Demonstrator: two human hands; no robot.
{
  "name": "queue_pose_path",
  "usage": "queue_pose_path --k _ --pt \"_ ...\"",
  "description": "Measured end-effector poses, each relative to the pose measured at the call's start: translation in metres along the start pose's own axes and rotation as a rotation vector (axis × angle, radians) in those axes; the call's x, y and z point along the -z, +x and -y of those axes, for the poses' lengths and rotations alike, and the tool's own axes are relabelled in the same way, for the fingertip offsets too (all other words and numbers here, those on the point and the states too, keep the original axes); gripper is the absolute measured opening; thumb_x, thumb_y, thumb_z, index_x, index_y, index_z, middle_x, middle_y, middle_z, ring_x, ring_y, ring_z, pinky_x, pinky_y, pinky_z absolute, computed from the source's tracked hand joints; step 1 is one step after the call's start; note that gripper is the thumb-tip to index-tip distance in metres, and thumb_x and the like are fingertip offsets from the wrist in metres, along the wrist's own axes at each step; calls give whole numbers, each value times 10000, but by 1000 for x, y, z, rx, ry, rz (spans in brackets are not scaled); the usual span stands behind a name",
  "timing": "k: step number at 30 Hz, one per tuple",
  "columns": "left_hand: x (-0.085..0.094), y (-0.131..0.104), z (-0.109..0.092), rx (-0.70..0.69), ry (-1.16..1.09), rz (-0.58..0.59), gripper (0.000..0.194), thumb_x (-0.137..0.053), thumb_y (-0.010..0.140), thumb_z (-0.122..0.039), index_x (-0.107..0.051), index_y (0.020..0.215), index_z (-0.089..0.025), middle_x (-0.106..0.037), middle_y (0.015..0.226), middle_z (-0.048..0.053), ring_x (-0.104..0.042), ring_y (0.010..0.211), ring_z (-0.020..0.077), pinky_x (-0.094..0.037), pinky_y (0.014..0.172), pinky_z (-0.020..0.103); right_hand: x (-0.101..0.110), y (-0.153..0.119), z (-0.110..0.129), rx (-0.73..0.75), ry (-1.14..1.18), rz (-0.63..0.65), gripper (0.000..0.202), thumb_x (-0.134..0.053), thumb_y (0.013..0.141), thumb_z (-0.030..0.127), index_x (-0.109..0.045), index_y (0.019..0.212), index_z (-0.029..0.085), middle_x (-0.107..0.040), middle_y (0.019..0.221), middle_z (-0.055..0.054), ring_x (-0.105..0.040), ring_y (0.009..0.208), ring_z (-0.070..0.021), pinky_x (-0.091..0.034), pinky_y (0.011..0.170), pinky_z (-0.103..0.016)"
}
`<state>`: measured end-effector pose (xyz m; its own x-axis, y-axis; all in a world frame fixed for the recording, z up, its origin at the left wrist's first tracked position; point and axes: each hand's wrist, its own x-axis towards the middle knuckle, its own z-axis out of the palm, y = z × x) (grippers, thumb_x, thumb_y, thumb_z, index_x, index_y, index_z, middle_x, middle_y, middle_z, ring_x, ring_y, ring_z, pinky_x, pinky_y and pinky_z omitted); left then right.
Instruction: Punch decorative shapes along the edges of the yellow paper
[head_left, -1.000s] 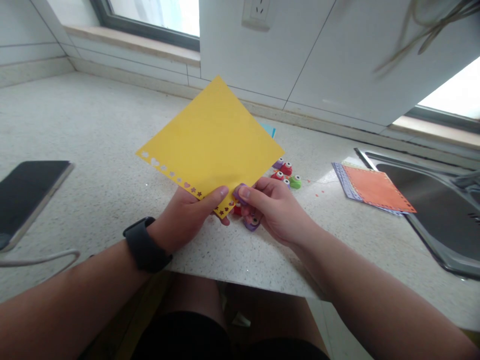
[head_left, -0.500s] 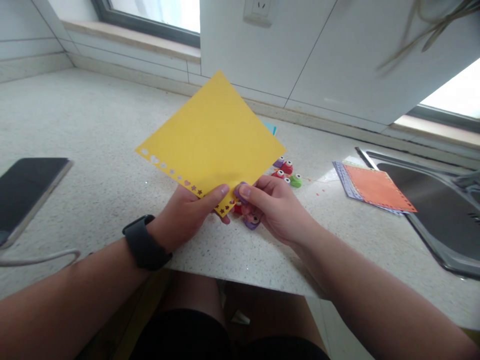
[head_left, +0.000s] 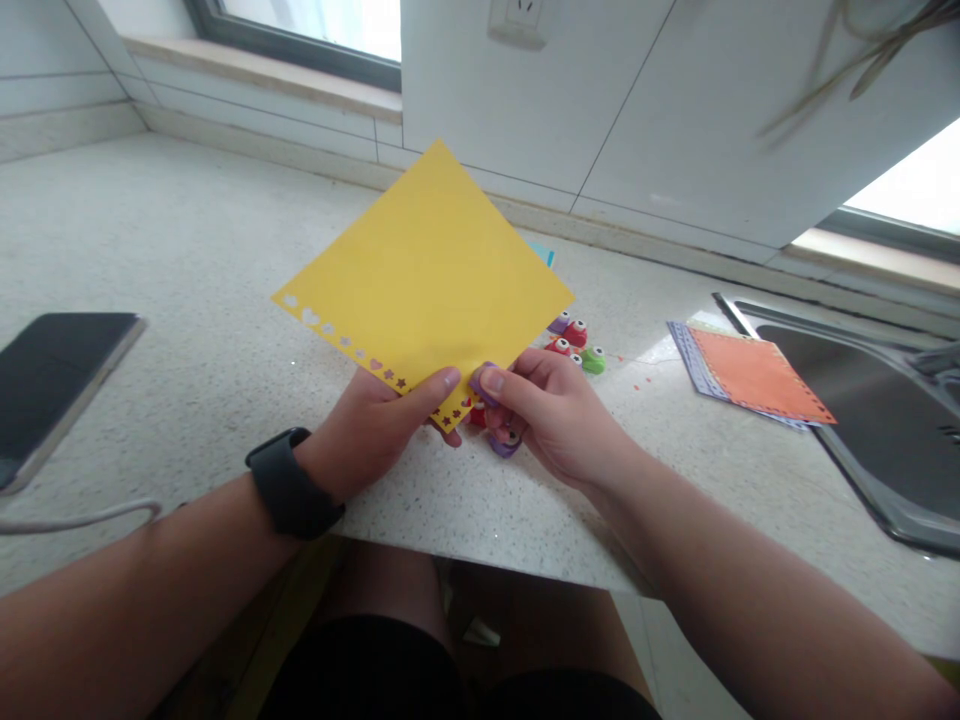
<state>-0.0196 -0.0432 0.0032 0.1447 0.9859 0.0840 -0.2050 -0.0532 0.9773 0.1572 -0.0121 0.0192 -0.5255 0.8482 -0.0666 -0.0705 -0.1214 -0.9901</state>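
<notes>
A yellow sheet of paper [head_left: 427, 260] is held up at an angle over the counter, one corner pointing toward me. Hearts, stars and flowers are punched along its lower left edge. My left hand [head_left: 375, 430] pinches the sheet near that corner, thumb on top. My right hand [head_left: 559, 415] is closed on a purple craft punch [head_left: 481, 384] set at the sheet's lower right edge, with the thumb pressed on it. Below the punch, another purple punch [head_left: 504, 445] and a red one show partly behind my fingers.
Several red, green and purple punches [head_left: 592, 360] stand behind my right hand. Orange punched paper [head_left: 761, 375] lies over other sheets at the edge of a steel sink [head_left: 840, 430]. A phone [head_left: 64, 385] and a white cable [head_left: 82, 522] are at the left.
Both hands, the yellow paper and the punch stay almost in place. The whole view has shifted very slightly.
</notes>
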Motion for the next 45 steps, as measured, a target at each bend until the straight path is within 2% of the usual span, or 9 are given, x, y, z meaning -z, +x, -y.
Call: queue_pose_path --k 9,13,22,25,28,32,36,40,45 --pt "0 0 2 -14 3 -1 162 -662 902 -312 -705 937 -159 -749 921 47 -687 683 158 -601 504 249 -1 1 1 18 6 4 320 -761 831 440 -632 832 147 -615 643 1 -501 499 -89 -376 451 -224" --pt "0 0 3 -1 -3 -63 155 -673 890 -305 -705 960 -170 -744 999 53 -676 676 149 -597 485 244 3 2 1 11 49 -12 284 -772 823 405 -641 809 153 -633 674 -5 -555 549 -103 -423 493 -227" --pt "0 -1 6 40 -5 -201 287 -703 845 -316 -689 1108 -201 -732 1094 60 -667 630 139 -570 444 241 23 7 14 123 98 -191 218 -704 821 353 -647 719 169 -567 617 12 -530 504 -111 -408 447 -246" --pt "1 -1 6 63 48 -216 239 -698 846 -337 -707 1038 -194 -750 1038 56 -648 582 129 -569 452 245 37 6 17 156 -64 -261 209 -677 837 372 -679 777 172 -580 640 7 -519 507 -113 -395 448 -255" --pt "2 -2 6 65 86 -224 229 -703 845 -352 -715 1014 -200 -759 1000 46 -636 586 126 -542 438 226 51 3 23 101 -432 -237 277 -659 871 445 -715 865 174 -602 662 -3 -514 522 -116 -365 451 -257" --pt "4 -1 7 47 116 -201 256 -701 841 -321 -726 1074 -216 -770 1013 45 -656 651 142 -526 458 219 57 -3 35 33 -858 -17 314 -604 913 460 -728 905 172 -603 642 -2 -495 537 -120 -347 481 -270" --pt "4 -1 7 37 119 -164 318 -711 834 -326 -709 1129 -209 -771 1050 57 -675 683 158 -529 487 238 53 -5 43 69 -1210 124 237 -603 903 385 -720 874 181 -655 712 -19 -545 621 -142 -383 576 -292" --pt "3 -1 7 27 111 -142 337 -709 835 -324 -704 1159 -232 -753 1169 60 -697 748 156 -530 511 233 52 -3 45 152 -1315 161 232 -587 913 372 -731 878 193 -703 812 -53 -595 752 -181 -402 672 -306" --pt "4 -2 5 56 145 -138 363 -715 825 -328 -698 1175 -233 -746 1195 65 -717 810 178 -558 547 253 54 -3 45 122 -1288 158 220 -579 925 364 -733 957 210 -719 826 -49 -602 720 -175 -391 652 -300"
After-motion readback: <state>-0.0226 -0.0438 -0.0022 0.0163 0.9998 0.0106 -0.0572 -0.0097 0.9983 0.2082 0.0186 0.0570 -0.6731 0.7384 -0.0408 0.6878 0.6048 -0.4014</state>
